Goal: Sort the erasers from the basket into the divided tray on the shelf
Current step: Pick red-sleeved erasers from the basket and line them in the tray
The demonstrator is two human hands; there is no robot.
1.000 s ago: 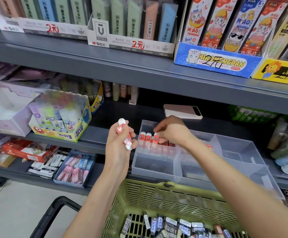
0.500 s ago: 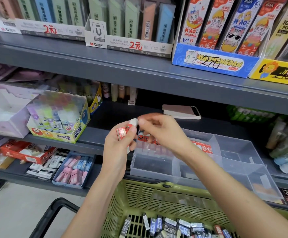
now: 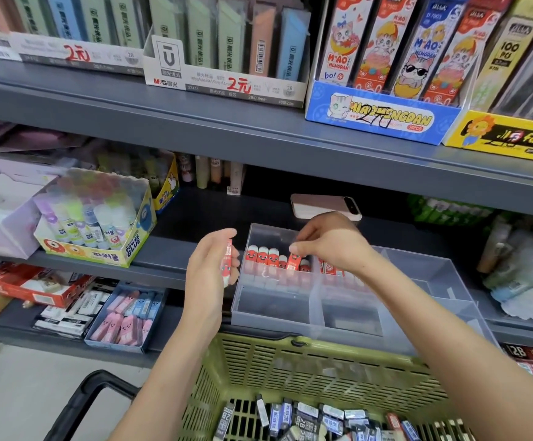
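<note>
A clear divided tray (image 3: 274, 313) stands on the middle shelf. Its back left compartment holds a row of red erasers (image 3: 263, 257) standing upright. My right hand (image 3: 329, 241) is over that compartment and pinches a red eraser (image 3: 293, 261) at the end of the row. Left of the tray, my left hand (image 3: 211, 265) grips another red eraser (image 3: 227, 259). Below, a green basket (image 3: 290, 364) holds several dark-sleeved erasers (image 3: 306, 418) on its bottom.
A phone (image 3: 325, 206) lies on the shelf behind the tray. A yellow glue-stick box (image 3: 99, 224) stands to the left. On the lower shelf sits a blue box of pink erasers (image 3: 125, 319). Boxes of pencil leads line the upper shelf (image 3: 227, 128).
My right hand took a red eraser from my left hand and carried it down into the tray's back left compartment. My left hand keeps one eraser.
</note>
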